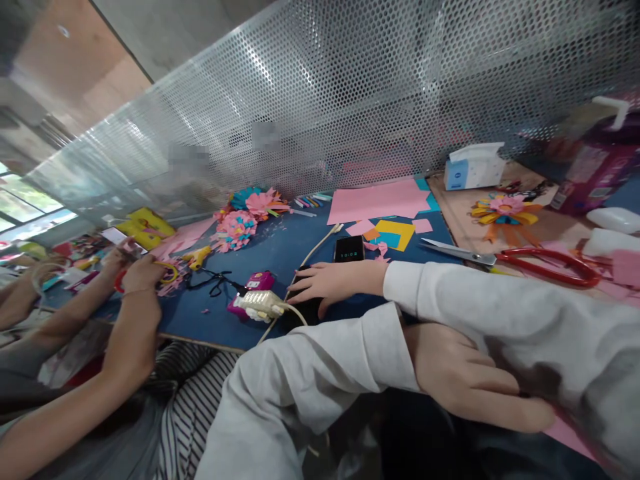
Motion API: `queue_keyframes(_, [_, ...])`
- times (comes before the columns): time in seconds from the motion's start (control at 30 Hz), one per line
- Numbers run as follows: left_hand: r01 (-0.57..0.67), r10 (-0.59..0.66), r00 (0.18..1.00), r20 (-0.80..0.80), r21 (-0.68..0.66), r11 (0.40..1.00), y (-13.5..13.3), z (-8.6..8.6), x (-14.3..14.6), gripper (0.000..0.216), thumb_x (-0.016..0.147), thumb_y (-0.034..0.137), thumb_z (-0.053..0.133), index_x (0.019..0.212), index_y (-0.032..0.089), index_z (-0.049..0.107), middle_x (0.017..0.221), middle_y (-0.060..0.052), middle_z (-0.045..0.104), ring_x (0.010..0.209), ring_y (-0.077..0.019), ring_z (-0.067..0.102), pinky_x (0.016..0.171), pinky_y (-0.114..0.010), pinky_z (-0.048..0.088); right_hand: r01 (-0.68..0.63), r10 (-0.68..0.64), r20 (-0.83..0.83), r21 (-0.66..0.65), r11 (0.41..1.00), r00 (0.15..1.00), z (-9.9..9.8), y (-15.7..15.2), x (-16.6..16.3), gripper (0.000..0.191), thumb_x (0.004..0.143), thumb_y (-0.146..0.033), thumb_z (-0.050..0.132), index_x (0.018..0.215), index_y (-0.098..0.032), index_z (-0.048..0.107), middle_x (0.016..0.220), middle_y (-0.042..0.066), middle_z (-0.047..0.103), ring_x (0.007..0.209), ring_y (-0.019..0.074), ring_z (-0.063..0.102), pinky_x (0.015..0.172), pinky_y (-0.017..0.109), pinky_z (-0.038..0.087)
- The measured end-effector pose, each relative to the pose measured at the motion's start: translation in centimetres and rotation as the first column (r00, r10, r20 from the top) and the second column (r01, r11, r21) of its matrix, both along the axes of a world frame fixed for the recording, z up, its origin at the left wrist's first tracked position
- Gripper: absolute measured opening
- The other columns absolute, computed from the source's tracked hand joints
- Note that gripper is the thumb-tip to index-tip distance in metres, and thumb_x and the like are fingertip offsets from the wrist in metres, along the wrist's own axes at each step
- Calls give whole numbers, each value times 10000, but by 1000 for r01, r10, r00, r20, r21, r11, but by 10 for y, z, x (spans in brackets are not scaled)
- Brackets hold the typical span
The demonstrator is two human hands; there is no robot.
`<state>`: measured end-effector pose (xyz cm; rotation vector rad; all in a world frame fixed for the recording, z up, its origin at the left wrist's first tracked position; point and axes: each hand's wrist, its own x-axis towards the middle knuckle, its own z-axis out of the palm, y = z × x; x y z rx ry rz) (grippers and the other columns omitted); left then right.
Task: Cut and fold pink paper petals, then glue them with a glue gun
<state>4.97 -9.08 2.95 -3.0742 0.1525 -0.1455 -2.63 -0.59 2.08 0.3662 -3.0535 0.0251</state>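
My forearms cross in grey sleeves. My right hand (pixel 327 283) reaches left with its fingers spread over a flat dark object (pixel 305 310), which it partly covers; I cannot make out its kind. Just beyond it lies a black device with lit clock digits (pixel 349 249). To its left are a white power strip (pixel 259 305) with cables and a purple box (pixel 257 280). My left hand (pixel 467 377), under my right forearm, has curled fingers, its fingertips on pink paper (pixel 570 437) mostly hidden by my sleeve. Red-handled scissors (pixel 550 263) lie on the right.
Paper flowers (pixel 237 230), pink sheets (pixel 380 200) and a yellow paper square (pixel 395 235) lie before a perforated metal screen (pixel 350 87). Tissues (pixel 475 167) and a purple bottle (pixel 595 167) stand right. At left, a co-worker's hand (pixel 143 273) holds scissors; a yellow glue gun (pixel 199 257) lies nearby.
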Motion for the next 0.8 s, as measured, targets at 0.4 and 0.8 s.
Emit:
queue_keyframes(0.4, [-88, 67, 982, 176, 111, 990, -8, -2, -13, 399, 953, 248, 311, 1069, 275, 692, 860, -20, 671, 815, -87, 644, 746, -179, 525, 75, -37, 308, -113, 991, 951, 22, 38, -38, 850, 592, -238, 805, 1362, -175, 449, 1451, 98, 387, 1252, 247, 458, 937, 267, 416])
queue_keyframes(0.8, [-71, 69, 997, -31, -90, 993, 2, 9, 1, 415, 940, 246, 304, 1026, 279, 708, 810, 18, 690, 601, -59, 634, 584, -182, 530, 54, -21, 253, -123, 991, 967, 14, 42, -31, 748, 706, -189, 707, 1390, -189, 404, 1466, 88, 367, 1298, 237, 408, 975, 286, 384])
